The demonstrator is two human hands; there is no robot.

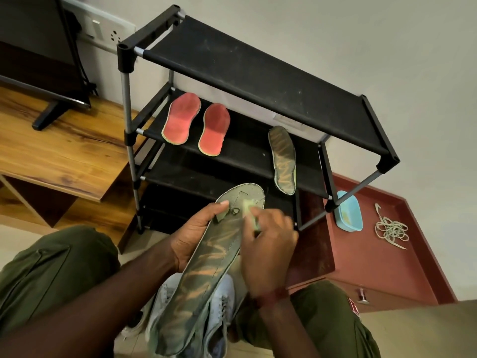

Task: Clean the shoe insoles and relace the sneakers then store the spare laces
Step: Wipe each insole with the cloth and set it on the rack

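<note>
Insole cleaning under way. Above grey sneakers [219, 319] on the floor: camouflage insole [206, 259] cradled in the left grip [196, 236], thumb curled over its edge; right grip [268, 244] pinching a pale, blurred cloth [251, 214] against the toe end. Beyond, on the shoe rack [258, 73]: matching insole [282, 158], two red insoles [182, 118]. Next, probably: shelve it, then relace using laces [389, 228] on the red cabinet [374, 267].

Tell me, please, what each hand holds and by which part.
The left hand grips the green insole by its side edge near the forefoot, thumb on top. The right hand pinches a small pale-green pad, blurred.
</note>
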